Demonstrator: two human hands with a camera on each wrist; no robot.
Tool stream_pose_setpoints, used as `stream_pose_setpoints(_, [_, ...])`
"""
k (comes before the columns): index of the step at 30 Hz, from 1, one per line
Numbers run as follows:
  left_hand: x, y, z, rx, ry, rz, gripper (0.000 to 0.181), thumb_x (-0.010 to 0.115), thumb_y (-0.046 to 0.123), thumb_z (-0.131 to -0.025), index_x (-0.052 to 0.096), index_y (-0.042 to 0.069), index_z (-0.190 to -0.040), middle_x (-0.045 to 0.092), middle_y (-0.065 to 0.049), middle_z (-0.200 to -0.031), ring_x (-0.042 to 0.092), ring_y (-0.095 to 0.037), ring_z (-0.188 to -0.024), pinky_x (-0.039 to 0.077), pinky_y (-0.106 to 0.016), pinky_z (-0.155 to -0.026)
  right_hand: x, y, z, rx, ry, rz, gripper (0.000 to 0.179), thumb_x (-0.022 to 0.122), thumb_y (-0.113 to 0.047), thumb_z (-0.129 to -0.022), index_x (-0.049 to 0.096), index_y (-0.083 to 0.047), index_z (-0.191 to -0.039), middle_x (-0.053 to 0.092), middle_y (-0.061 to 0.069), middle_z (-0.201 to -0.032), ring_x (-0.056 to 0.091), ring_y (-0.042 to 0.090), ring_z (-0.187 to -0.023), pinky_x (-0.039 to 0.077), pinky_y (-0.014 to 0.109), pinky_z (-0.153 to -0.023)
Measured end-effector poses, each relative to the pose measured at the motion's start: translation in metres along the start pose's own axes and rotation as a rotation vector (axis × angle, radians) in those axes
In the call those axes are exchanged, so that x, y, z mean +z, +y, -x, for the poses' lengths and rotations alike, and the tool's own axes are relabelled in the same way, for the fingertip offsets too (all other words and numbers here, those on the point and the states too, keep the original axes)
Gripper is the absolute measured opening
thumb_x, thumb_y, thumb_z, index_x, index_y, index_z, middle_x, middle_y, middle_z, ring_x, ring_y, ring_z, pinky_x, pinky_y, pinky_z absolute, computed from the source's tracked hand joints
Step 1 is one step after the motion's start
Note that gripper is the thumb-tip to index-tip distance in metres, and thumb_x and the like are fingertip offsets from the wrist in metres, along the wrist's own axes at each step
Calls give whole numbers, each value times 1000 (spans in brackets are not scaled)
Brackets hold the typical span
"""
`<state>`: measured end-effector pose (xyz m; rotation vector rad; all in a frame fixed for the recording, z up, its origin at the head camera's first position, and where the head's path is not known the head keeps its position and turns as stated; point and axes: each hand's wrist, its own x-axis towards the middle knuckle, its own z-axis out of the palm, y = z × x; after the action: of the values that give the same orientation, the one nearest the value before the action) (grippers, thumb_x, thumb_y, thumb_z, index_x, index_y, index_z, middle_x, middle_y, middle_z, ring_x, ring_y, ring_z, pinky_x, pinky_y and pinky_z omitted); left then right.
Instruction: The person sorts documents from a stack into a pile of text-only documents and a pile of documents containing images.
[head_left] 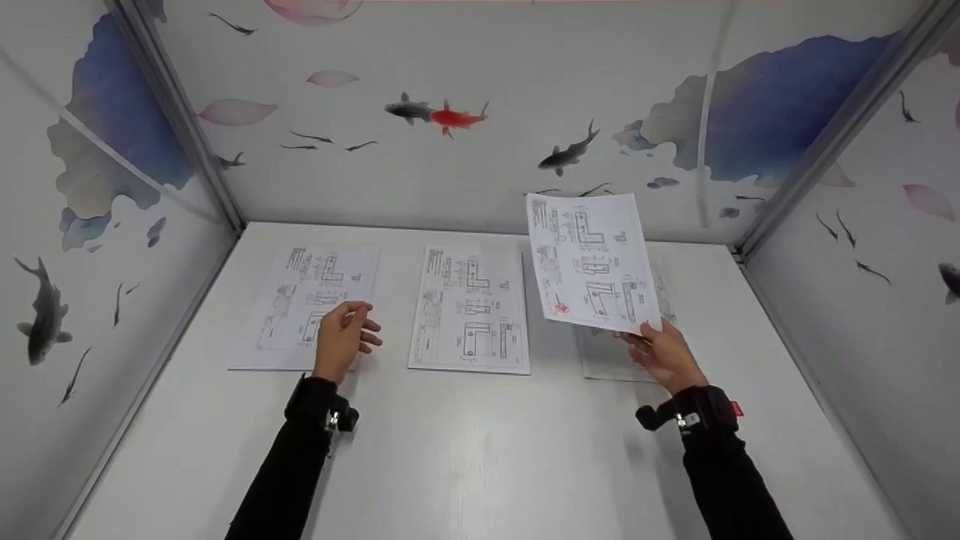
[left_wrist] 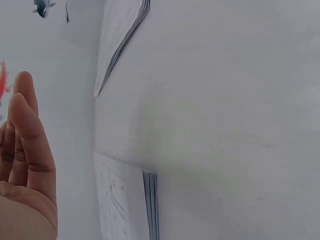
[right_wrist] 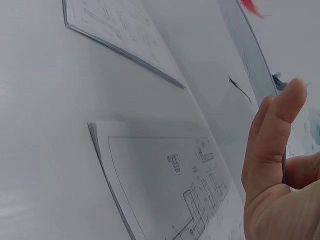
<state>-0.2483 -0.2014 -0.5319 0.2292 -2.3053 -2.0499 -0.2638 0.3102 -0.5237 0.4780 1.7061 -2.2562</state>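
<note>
My right hand [head_left: 666, 355] pinches the lower right corner of a printed drawing sheet [head_left: 592, 259] that bears a red stamp. The sheet is held up, tilted, above the right stack of drawings [head_left: 611, 364] and hides most of it. In the right wrist view, thumb and fingers [right_wrist: 270, 145] close on the sheet's edge. My left hand [head_left: 343, 341] hovers over the lower right part of the left stack of drawings [head_left: 255, 341], fingers loosely bent, holding nothing. Between the hands lies the middle stack of drawings [head_left: 469, 311], with similar L-shaped part drawings.
The stacks lie in a row on a white table [head_left: 465, 450]. A back wall [head_left: 480, 180] printed with fish and petals rises behind them, and side walls [head_left: 862, 315] flank the table. Metal posts [head_left: 180, 112] stand at the corners.
</note>
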Motion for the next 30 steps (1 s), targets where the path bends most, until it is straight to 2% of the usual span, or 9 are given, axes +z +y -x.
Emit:
stream_pose_setpoints(3, [-5, 0, -1, -7, 2, -25, 28, 48, 21, -104, 60, 1, -121, 67, -31, -102, 71, -38, -81, 57, -32, -61, -9, -3, 1, 16, 16, -9, 45, 34, -18, -107, 29, -14, -152, 67, -2, -98, 62, 12, -94, 52, 22, -74])
stream_pose_setpoints(8, [-13, -18, -12, 6, 22, -28, 29, 49, 26, -104, 61, 4, -120, 68, -28, -100, 72, -29, -76, 55, -27, -58, -27, -8, 3, 19, 46, 16, 50, 34, -16, -107, 23, -10, -155, 66, -2, -96, 60, 10, -91, 52, 21, -75])
stream_pose_setpoints(12, [-17, -27, -14, 31, 46, -50, 29, 49, 27, -104, 62, 5, -118, 71, -23, -95, 72, -22, -70, 55, -26, -57, -43, -10, 5, 18, 67, 30, 49, 32, -14, -107, 21, -6, -155, 67, -2, -91, 62, 9, -86, 52, 20, -73])
stream_pose_setpoints(18, [-15, -30, -14, 9, 41, -66, 33, 48, 26, -104, 59, 0, -121, 70, -24, -96, 72, -20, -71, 55, -25, -57, -61, -7, 9, 17, 93, 75, 52, 30, -12, -107, 15, -1, -155, 67, -5, -88, 65, 8, -86, 54, 23, -77])
stream_pose_setpoints(22, [-15, -31, -15, -13, 42, -81, 34, 48, 26, -104, 59, -1, -123, 71, -18, -93, 72, -20, -72, 55, -25, -58, -68, -3, 10, 37, 122, 88, 53, 29, -11, -107, 13, 0, -156, 67, -8, -86, 65, 7, -85, 54, 23, -77])
stream_pose_setpoints(25, [-15, -31, -16, -23, 38, -91, 35, 48, 26, -104, 59, -1, -123, 71, -18, -94, 72, -20, -73, 55, -26, -59, -73, -2, 11, 59, 142, 93, 53, 29, -10, -106, 13, -2, -156, 66, -9, -87, 63, 7, -85, 54, 23, -77])
stream_pose_setpoints(30, [-16, -31, -16, -40, 21, -105, 36, 47, 27, -105, 58, -1, -124, 70, -22, -99, 71, -18, -73, 55, -25, -60, -76, 1, 11, 93, 159, 125, 54, 30, -11, -106, 12, -5, -157, 60, -4, -103, 59, 9, -90, 53, 23, -78])
